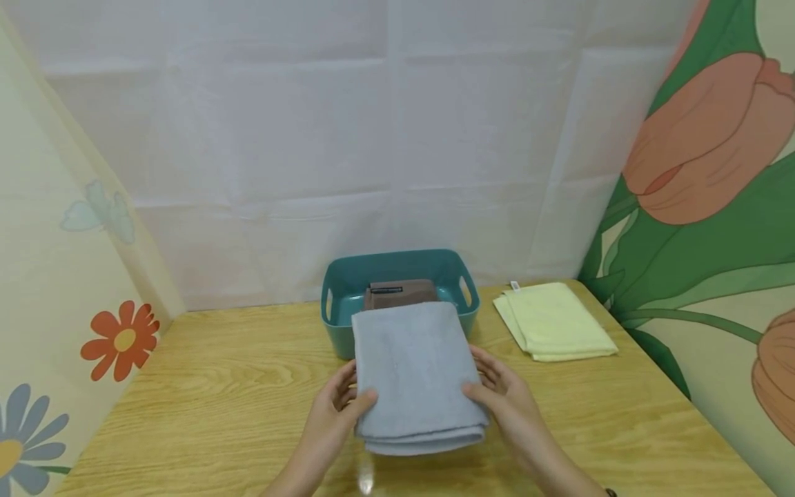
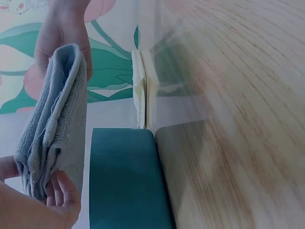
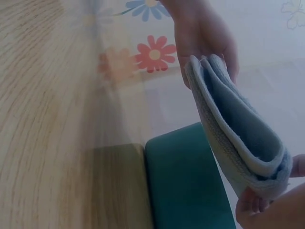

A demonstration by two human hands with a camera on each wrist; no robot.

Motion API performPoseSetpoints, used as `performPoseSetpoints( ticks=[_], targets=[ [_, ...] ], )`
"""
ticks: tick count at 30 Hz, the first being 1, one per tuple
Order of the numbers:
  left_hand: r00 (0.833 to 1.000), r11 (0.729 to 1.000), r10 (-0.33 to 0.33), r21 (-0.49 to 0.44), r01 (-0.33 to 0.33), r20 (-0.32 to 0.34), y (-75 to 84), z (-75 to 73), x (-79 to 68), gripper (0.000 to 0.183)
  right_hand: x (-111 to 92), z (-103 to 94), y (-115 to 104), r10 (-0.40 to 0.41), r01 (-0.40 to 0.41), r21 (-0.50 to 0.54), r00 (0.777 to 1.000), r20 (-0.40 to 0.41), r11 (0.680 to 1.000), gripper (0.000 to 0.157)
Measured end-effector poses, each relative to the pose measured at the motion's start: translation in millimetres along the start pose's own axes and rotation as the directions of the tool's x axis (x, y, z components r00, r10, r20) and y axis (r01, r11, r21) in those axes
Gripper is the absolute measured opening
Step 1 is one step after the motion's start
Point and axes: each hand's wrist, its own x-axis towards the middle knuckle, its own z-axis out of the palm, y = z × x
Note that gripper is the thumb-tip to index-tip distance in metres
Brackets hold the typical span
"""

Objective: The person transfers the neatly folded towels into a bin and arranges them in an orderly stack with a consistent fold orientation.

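Head view: left grip and right grip, closed to its thickness, pinch the sides of a fuzzy, folded grey towel above the wood-grained surface, near a smooth teal basket; a folded yellow cloth lies to its right.

In the left wrist view, you hold the folded grey-blue towel at nine o'clock, its layers clearly visible. Your left hand, at eight o'clock, grips the lower end with bent fingers; your right hand, between ten and eleven, holds the upper end. At seven o'clock, the teal bin stands on the wooden table. The pale cloth lies toward eleven o'clock. Behind your right hand are green painted leaves.
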Motion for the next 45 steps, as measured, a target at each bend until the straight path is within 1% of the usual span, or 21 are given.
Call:
performPoseSetpoints(
  ticks=[6, 10, 15, 20, 23, 29, 34, 40, 45],
  targets=[
    [1.000, 1.000, 0.006, 0.004, -0.006, -0.009, 3.4, -1.1, 1.7, 0.060, 1, 0.2, -3, -0.004, 0.004, 0.014, 1.000, 0.004, 1.000, 0.064],
    [1.000, 1.000, 0.022, 0.010, -0.022, -0.019, 6.1, -2.7, 4.4, 0.059, 2, 0.8, -5, 0.001, -0.001, 0.017, 1.000, -0.001, 1.000, 0.065],
    [0.999, 1.000, 0.031, 0.001, -0.031, -0.026, 9.5, -4.8, 8.3, 0.057, 4, 1.6, -10, -0.022, 0.022, 0.036, 1.000, 0.002, 0.999, 0.064],
    [0.998, 0.999, 0.047, 0.011, -0.046, -0.031, 10.0, -5.9, 11.1, 0.055, 7, 2.5, -15, -0.037, 0.037, 0.046, 0.999, 0.006, 0.998, 0.064],
    [0.998, 0.999, 0.046, 0.022, -0.045, -0.046, 10.5, -6.3, 13.1, 0.052, 9, 3.4, -16, -0.042, 0.041, 0.050, 0.999, 0.005, 0.998, 0.064],
    [0.997, 0.999, 0.036, 0.015, -0.035, -0.068, 10.0, -6.0, 17.7, 0.051, 13, 4.8, -20, -0.043, 0.043, 0.046, 0.999, 0.010, 0.998, 0.063],
    [0.995, 1.000, 0.029, 0.007, -0.029, -0.092, 9.6, -5.4, 23.0, 0.052, 18, 8.5, -23, -0.057, 0.057, 0.071, 0.998, -0.001, 0.996, 0.064],
    [0.993, 0.999, 0.041, 0.021, -0.039, -0.107, 9.0, -6.7, 28.9, 0.054, 22, 13.0, -25, -0.055, 0.055, 0.100, 0.998, -0.007, 0.993, 0.063],
    [0.990, 0.998, 0.061, 0.015, -0.060, -0.131, 11.7, -7.5, 33.7, 0.052, 28, 17.0, -27, -0.058, 0.059, 0.114, 0.998, -0.015, 0.992, 0.063]
  ],
)
